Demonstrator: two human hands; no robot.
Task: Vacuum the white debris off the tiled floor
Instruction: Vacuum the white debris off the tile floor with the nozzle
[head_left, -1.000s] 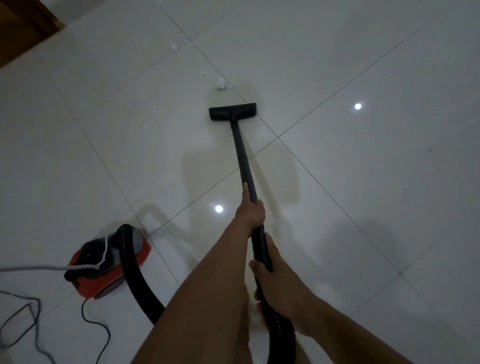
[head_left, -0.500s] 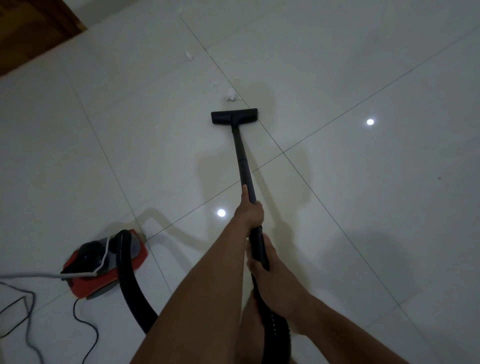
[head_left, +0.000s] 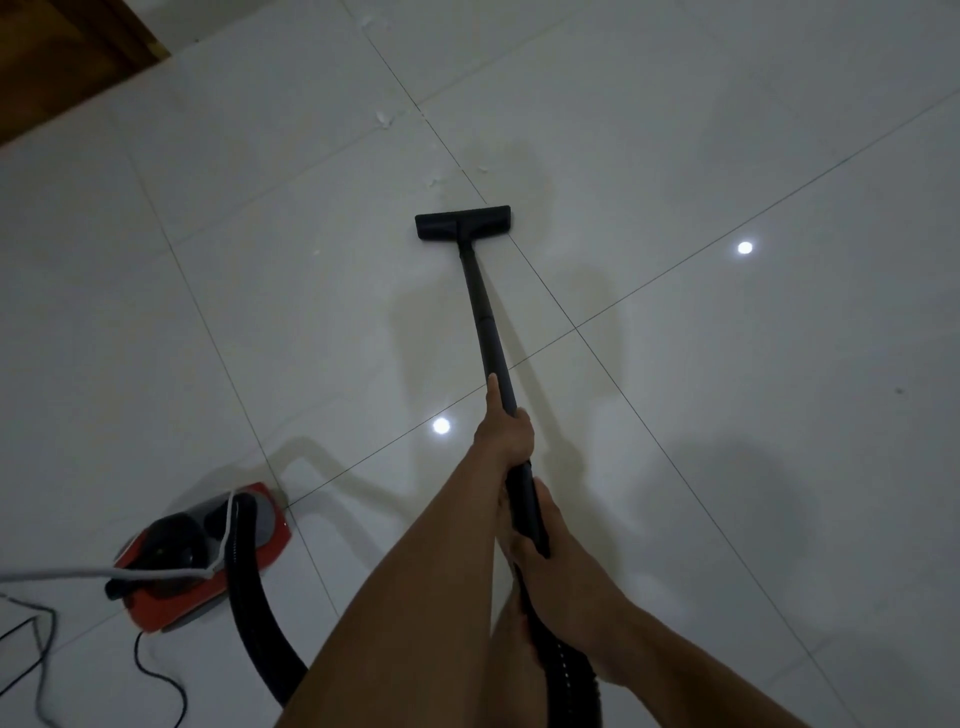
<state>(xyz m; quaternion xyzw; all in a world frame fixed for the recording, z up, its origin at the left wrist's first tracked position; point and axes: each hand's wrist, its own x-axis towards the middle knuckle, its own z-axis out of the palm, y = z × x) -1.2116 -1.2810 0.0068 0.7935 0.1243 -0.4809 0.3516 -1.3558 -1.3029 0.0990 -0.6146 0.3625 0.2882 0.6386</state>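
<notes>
Two hands hold the black wand (head_left: 485, 317). Left hand (head_left: 506, 434) wraps it farther along, thumb laid up the tube. Right hand (head_left: 563, 566) grips the near end, fingers curled round it. Floor head (head_left: 462, 222) sits flat on the tiled floor (head_left: 727, 467), its right end over a grout line. White debris (head_left: 385, 118) lies beyond the head, up-left beside that grout line, with smaller flecks just off the head's front edge. Open tile ahead and right. Left rear: red canister (head_left: 208, 551), black hose (head_left: 244, 597), white cable (head_left: 78, 574) and black cord (head_left: 156, 670) trailing on the floor. Brown wooden edge (head_left: 67, 57) bounds the far-left corner.
</notes>
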